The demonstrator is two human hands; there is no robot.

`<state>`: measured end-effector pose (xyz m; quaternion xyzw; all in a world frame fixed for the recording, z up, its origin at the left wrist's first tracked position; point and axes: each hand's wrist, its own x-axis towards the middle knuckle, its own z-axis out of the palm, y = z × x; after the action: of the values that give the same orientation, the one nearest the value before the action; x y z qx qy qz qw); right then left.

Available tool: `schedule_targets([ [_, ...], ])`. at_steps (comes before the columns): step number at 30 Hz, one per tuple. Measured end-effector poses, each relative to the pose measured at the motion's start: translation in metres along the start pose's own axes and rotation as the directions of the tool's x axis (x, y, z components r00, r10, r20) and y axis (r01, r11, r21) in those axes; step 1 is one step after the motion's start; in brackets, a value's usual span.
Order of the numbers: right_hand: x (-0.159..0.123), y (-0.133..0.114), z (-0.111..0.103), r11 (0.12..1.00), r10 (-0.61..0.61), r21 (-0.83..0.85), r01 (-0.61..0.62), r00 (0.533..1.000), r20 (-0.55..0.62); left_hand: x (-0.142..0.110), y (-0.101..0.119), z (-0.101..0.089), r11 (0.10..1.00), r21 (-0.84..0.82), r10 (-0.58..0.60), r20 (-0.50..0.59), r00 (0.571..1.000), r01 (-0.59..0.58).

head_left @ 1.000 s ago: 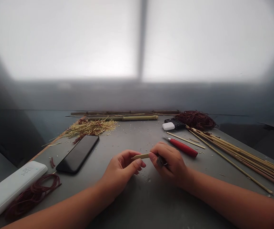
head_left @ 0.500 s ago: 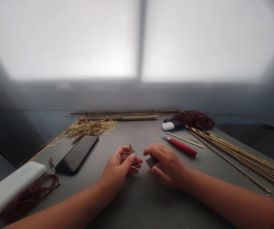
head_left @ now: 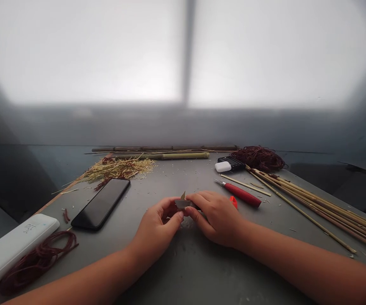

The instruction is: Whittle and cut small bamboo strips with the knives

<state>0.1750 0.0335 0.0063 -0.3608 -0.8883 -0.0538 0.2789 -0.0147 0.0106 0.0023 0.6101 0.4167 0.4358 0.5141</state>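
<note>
Grey desk (head_left: 183, 271), between side edges: left hand (head_left: 157, 221) pinches pointed strip (head_left: 183, 195), right hand (head_left: 217, 217) clasps metal blade (head_left: 183, 204).

My grey blade (head_left: 180, 204), my tan bamboo sliver (head_left: 183, 196), my red-handled craft tool (head_left: 242, 194), coiled maroon cord (head_left: 43, 259), white power bank (head_left: 14, 252), black smartphone (head_left: 101, 204), straw-yellow shavings (head_left: 128, 167), pale-speckled grey tabletop (head_left: 170, 275).

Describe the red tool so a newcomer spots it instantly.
On the grey table, look just beyond the right hand. The tool lies there, thin metal tip pointing away and left. Its thick red handle sets it apart from the slim pale strip beyond it and the short orange piece by the hand.
</note>
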Motion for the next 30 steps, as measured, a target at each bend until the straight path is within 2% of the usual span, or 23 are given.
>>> schedule_targets([
  [3, -0.0008, 0.0008, 0.0005, 1.000, -0.016, 0.006, 0.016, 1.000, 0.010, 0.0001, 0.0002, -0.0008, 0.999, 0.042, 0.006, 0.013, 1.000, -0.006],
  [7, -0.0019, 0.0016, 0.0010, 0.998, -0.059, 0.016, 0.058, 0.998, 0.020, 0.0011, 0.0005, -0.0021, 0.993, 0.118, 0.020, -0.042, 0.999, -0.015],
  [11, -0.0024, 0.0025, 0.0013, 0.998, -0.056, 0.023, 0.055, 0.998, 0.028, 0.0018, 0.0011, -0.0029, 0.993, 0.116, -0.003, -0.046, 0.999, 0.008],
  [20, -0.0021, 0.0008, 0.0008, 0.996, -0.063, 0.060, 0.064, 0.998, -0.009, 0.0001, 0.0061, -0.0013, 0.978, 0.203, -0.028, -0.047, 0.998, 0.037],
  [30, -0.0035, 0.0000, 0.0025, 0.997, -0.077, 0.018, 0.079, 0.994, -0.072, -0.0004, 0.0028, 0.0019, 0.971, 0.237, -0.004, -0.039, 0.999, 0.013],
])
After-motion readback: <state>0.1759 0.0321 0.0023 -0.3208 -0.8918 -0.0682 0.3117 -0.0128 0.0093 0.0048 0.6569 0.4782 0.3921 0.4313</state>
